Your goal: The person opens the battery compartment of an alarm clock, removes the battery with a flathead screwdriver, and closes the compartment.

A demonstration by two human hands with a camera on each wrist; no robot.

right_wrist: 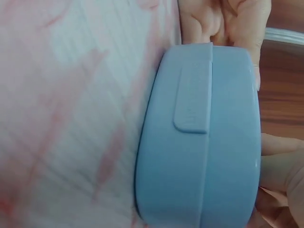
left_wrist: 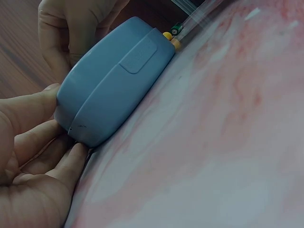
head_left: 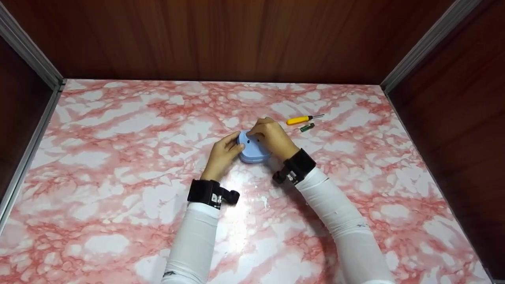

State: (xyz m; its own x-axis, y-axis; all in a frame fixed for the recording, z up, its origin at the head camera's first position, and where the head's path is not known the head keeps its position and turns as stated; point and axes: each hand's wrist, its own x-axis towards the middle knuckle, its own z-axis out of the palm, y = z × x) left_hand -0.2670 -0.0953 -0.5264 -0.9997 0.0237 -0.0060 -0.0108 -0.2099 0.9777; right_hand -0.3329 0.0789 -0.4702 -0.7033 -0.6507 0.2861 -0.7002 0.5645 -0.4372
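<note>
A rounded light blue plastic case (head_left: 254, 153) lies on the table, with small dark spots on its upper face. Around its left edge my left hand (head_left: 224, 157) holds it, thumb on the upper face. My right hand (head_left: 273, 136) is bent over the far part of that face, fingertips down against it near the dark spots. Whether something small is between those fingertips is hidden in every view. Both wrist views show the case's side, with a seam and a raised tab (right_wrist: 192, 97).
Right of the case, a yellow-handled screwdriver (head_left: 298, 120) and a green battery (head_left: 307, 127) lie close together. The table (head_left: 98, 189) has a red and white marbled top. Dark wood panels (head_left: 221, 39) stand behind it and at both sides.
</note>
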